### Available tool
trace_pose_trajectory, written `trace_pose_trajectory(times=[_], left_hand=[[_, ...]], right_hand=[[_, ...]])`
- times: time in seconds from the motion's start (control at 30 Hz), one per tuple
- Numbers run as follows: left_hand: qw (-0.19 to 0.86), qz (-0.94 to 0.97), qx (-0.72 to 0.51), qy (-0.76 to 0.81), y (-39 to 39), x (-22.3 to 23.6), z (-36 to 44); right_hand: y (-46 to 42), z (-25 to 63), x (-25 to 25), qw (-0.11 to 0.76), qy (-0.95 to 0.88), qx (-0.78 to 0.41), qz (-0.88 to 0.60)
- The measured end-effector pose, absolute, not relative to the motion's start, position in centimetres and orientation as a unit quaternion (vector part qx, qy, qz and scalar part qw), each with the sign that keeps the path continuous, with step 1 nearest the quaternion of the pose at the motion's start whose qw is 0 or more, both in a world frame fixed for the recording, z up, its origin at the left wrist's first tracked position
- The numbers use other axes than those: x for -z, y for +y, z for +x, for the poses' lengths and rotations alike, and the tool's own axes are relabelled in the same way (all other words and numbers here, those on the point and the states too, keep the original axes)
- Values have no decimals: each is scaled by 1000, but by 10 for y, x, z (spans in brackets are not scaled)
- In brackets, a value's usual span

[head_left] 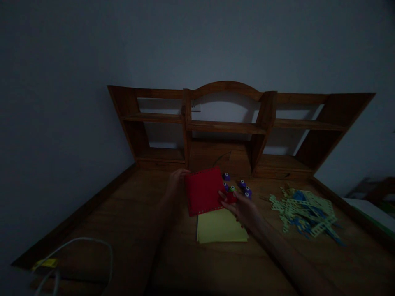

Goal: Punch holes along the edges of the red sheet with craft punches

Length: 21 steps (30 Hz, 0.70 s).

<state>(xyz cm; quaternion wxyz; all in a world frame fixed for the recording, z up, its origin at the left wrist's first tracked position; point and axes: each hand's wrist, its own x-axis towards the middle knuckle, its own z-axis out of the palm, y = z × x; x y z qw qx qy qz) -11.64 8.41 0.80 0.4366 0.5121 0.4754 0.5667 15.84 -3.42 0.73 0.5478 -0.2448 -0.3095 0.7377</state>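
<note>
A red square panel (205,190) with small holes along its edges is tilted up over the table. My left hand (176,181) grips its upper left edge, with the fingers closed there. My right hand (245,209) is at the panel's lower right, with fingertips over its edge. Between thumb and fingers shows a small red piece (231,197); dim light blurs its shape. A green piece with an eye (232,188) is just beyond it. Under the panel lies a stack of yellow sheets (220,228), partly covered by the panel and right hand.
Several purple pieces with eyes (242,184) stand behind my right hand. A heap of pale green and blue perforated strips (305,209) lies right. A wooden shelf unit (226,126) backs the table (123,218). A white cable (92,239) and yellow object (46,263) are front left.
</note>
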Motion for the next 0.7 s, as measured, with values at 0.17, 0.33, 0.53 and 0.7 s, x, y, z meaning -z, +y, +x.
trace_pose_trajectory(times=[0.17,0.33,0.53,0.7], left_hand=[[494,529,-530,443,80,-3,-114],[530,504,-531,427,88,11,-114],[532,503,-546,407,99,25,-113],[510,533,-548,394,96,23,-109]], right_hand=[[-31,164,-8,555,-271,-756,-217],[-31,168,-10,556,-267,-756,-217],[-30,171,-12,544,-268,-768,-208],[-30,173,-10,540,-262,-773,-206]])
